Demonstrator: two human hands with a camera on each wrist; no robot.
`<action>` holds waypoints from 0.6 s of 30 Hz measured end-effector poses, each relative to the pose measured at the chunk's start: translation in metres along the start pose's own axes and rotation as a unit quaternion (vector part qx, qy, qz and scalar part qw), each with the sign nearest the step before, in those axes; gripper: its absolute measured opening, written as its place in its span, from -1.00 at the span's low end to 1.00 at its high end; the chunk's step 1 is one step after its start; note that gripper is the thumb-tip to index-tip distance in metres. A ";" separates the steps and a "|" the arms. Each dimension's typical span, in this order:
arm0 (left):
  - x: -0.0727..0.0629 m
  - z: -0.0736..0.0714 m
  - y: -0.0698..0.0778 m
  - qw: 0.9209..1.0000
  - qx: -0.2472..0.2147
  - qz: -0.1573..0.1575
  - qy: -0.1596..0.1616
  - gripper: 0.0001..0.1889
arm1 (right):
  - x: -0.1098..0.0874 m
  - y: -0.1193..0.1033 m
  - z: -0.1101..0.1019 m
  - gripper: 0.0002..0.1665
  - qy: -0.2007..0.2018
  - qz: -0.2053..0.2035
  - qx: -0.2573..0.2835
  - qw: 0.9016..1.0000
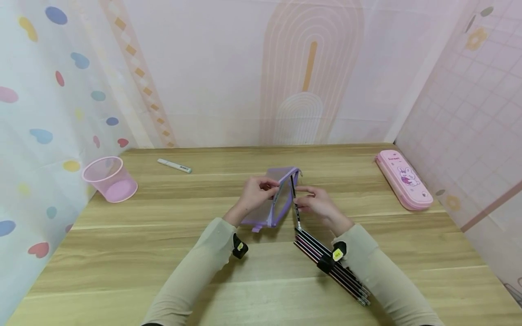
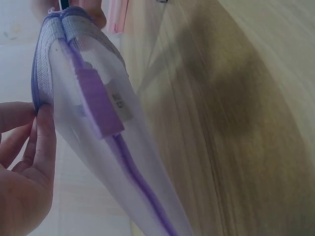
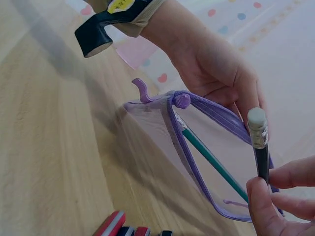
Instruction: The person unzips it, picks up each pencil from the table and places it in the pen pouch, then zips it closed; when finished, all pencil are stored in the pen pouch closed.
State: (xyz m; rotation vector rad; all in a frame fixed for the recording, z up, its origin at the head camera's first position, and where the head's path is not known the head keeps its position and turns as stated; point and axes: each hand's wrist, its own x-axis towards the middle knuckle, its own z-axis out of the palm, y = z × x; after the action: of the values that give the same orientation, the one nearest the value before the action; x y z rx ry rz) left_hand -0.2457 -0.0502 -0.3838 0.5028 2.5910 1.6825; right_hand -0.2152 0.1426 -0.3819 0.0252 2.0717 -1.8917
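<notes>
A purple-edged mesh zipper pouch (image 1: pixel 258 213) stands unzipped on the table. My left hand (image 1: pixel 255 194) pinches one edge of its opening between thumb and fingers. With thumb and fingertips, my right hand (image 1: pixel 320 206) grips a dark pencil (image 3: pixel 262 160) near its white eraser end. The pencil's far end points into the mouth of the pouch. In the right wrist view, a green pencil (image 3: pixel 214 160) lies inside the pouch. Several dark and red-striped pencils (image 1: pixel 308 248) lie side by side under my right wrist, partly covered by the wrist camera.
A pink pen cup (image 1: pixel 122 190) stands at the left edge of the table. A white marker (image 1: pixel 174 165) lies at the back left. At the right edge is a pink pencil case (image 1: pixel 408 181) with a rabbit print. Patterned cloth walls (image 1: pixel 228 81) border the table.
</notes>
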 end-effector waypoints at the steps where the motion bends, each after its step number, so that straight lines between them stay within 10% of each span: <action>1: 0.000 0.000 0.000 1.000 0.002 0.003 -0.002 -0.84 | 0.002 -0.001 0.001 -0.42 0.002 0.004 -0.001 1.000; 18: -0.002 0.002 0.005 0.999 -0.009 0.026 -0.045 -0.81 | 0.012 0.005 0.012 -0.43 0.014 -0.008 0.001 1.000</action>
State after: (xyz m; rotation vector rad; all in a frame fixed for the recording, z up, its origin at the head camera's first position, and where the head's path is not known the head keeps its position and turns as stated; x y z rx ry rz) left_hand -0.2418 -0.0469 -0.3806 0.6357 2.5185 1.6556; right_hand -0.2222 0.1289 -0.3901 0.0371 2.0942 -1.9141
